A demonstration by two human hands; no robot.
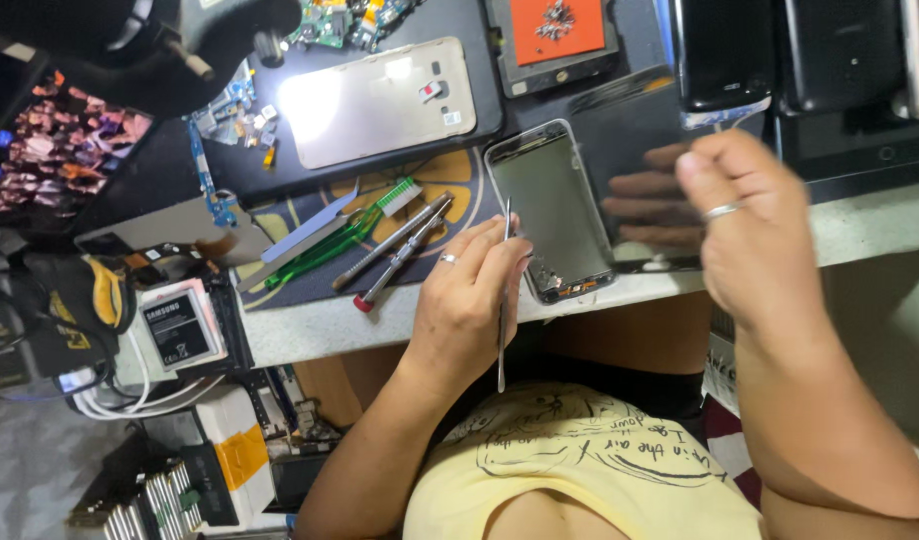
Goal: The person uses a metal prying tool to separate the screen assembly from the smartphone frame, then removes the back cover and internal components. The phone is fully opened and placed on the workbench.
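Observation:
My left hand is shut on a thin metal tool that looks like tweezers, its tip at the left edge of an opened phone frame. The frame lies face up near the table's front edge, with bare parts showing at its lower end. My right hand, blurred and wearing a ring, hovers to the right of the frame over a dark glossy panel that mirrors its fingers. It holds nothing that I can see.
A gold phone back cover lies at the back left. Two screwdrivers, a green brush and a flat pry tool rest on the mat. A battery sits far left, dark phones at the back right.

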